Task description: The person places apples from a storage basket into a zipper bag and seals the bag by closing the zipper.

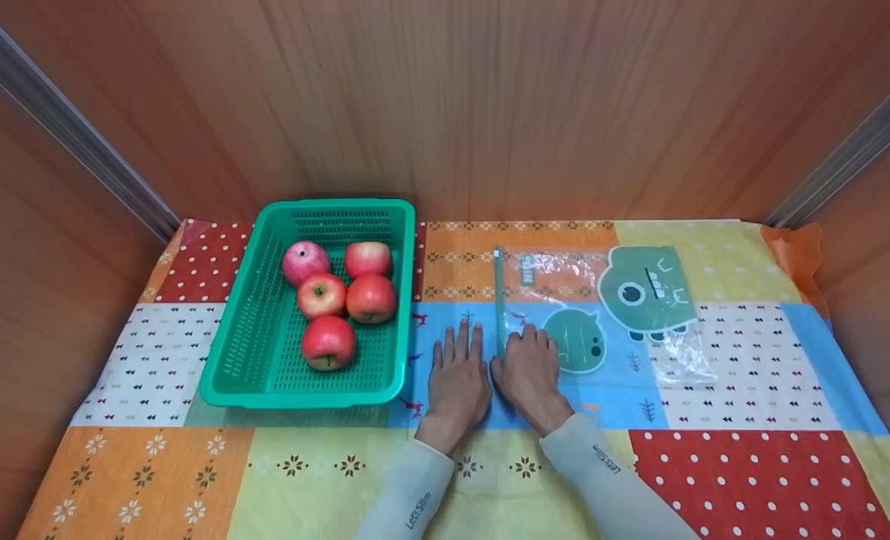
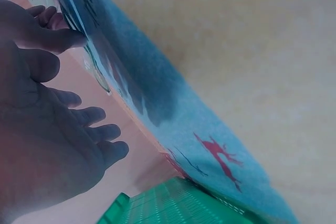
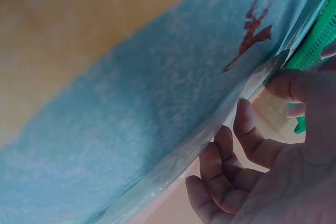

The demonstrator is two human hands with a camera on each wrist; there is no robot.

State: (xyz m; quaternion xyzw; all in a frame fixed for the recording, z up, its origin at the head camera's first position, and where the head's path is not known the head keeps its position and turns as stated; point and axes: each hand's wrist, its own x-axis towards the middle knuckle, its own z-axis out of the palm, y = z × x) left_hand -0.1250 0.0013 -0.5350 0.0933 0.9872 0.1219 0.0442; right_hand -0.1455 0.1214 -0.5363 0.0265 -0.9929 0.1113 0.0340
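A clear plastic zip bag (image 1: pixel 565 281) with green cartoon creatures printed on it lies flat, its green zip strip (image 1: pixel 499 300) along the left edge. My right hand (image 1: pixel 529 373) rests at the bag's lower left corner. In the right wrist view its fingers (image 3: pixel 215 166) are loosely bent over the bag, and a gap shows between thumb and forefinger. My left hand (image 1: pixel 458 382) lies palm down on the cloth just left of the zip strip, fingers straight. Its palm faces the left wrist view, holding nothing.
A green plastic basket (image 1: pixel 216 367) with several red apples (image 1: pixel 328 343) stands left of my hands. Patchwork cloth (image 1: pixel 325 487) covers the table. Wooden panels (image 1: pixel 460 112) rise at the back and both sides. An orange piece (image 1: pixel 798 259) sits at the right edge.
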